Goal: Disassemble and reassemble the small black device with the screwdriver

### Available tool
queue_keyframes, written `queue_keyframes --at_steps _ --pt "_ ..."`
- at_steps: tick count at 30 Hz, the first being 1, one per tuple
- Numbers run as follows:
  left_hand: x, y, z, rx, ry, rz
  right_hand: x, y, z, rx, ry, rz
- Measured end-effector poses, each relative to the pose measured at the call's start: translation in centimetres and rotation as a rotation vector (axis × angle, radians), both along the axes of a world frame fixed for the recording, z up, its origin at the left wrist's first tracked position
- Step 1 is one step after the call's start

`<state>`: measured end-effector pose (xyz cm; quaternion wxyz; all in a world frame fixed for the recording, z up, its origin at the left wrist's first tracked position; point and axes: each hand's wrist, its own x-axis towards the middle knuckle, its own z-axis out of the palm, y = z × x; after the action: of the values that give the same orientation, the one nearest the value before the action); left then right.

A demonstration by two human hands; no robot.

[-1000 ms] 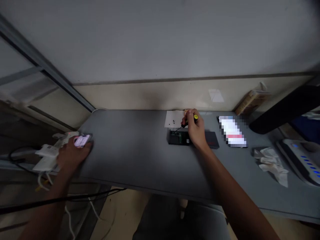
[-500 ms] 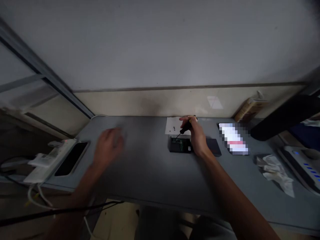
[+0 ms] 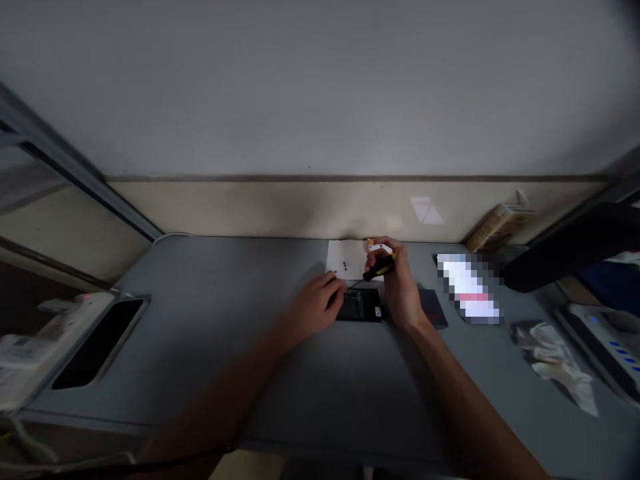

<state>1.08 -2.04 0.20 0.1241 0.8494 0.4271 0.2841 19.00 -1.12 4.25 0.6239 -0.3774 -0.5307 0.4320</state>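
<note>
My right hand point(image 3: 404, 293) is closed around a small screwdriver point(image 3: 379, 268) with a black and yellow handle. Its thin shaft slants down and left to the open black device point(image 3: 369, 307), where a green circuit board shows inside. The left end of that device is gripped by the fingers of my left hand point(image 3: 317, 305), which hide its corner and the screwdriver's tip. Behind it lies a white sheet of paper point(image 3: 350, 249) bearing several tiny dark pieces point(image 3: 345, 265) that look like screws. A flat dark panel point(image 3: 433, 308) rests to the right, partly behind my right wrist.
To the right are a lit phone point(image 3: 467, 288), crumpled tissue point(image 3: 557, 360), a carton point(image 3: 497, 227), a black cylindrical object point(image 3: 570, 247) and a grey device with blue marks point(image 3: 607, 340). A dark-screened phone point(image 3: 100, 343) lies left by a white power strip point(image 3: 65, 340). A wall closes the back.
My left hand has moved right, from above the bare tabletop onto the device's left end. The screwdriver stays in my right hand, its tip shifted slightly left. The view has shifted a little.
</note>
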Motion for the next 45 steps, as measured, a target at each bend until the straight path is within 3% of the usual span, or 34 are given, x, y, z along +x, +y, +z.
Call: queue_keyframes --at_steps 6,10,15,19,24,27,30,33,35,38,45 --pt "-0.2 0.2 0.0 0.036 0.042 -0.021 -0.1 -0.3 0.1 -0.065 0.044 0.101" --pt "-0.3 0.4 -0.1 0.028 0.067 -0.041 -0.4 -0.5 0.2 0.024 -0.053 -0.026" --pt "-0.6 0.5 0.0 0.064 0.097 -0.066 -0.4 -0.5 0.2 0.088 -0.172 -0.058" --pt "-0.9 0.6 0.2 0.101 0.124 -0.091 -0.3 -0.3 0.3 0.126 -0.115 -0.154" --pt "-1.4 0.5 0.8 0.059 0.149 -0.135 1.3 -0.8 2.5 0.254 -0.119 -0.316" --pt "-1.7 0.2 1.6 -0.023 0.153 -0.121 3.9 -1.8 4.1 0.337 -0.401 -0.358" --pt "-2.0 -0.3 2.4 -0.143 0.130 -0.091 7.1 -3.2 4.3 0.309 -0.844 -0.165" --pt "-2.3 -0.8 3.2 -0.253 0.103 -0.137 9.7 -4.5 3.0 0.184 -1.248 -0.001" --pt "-2.5 -1.0 3.4 -0.291 0.080 -0.173 11.0 -5.1 2.0 0.077 -1.407 0.086" --pt "-2.6 -1.0 3.4 -0.341 0.014 -0.172 11.9 -5.4 1.7 -0.084 -1.427 0.185" --pt "-2.6 -0.3 2.0 -0.546 -0.139 -0.098 10.5 -3.2 4.3 -0.305 -1.296 0.304"
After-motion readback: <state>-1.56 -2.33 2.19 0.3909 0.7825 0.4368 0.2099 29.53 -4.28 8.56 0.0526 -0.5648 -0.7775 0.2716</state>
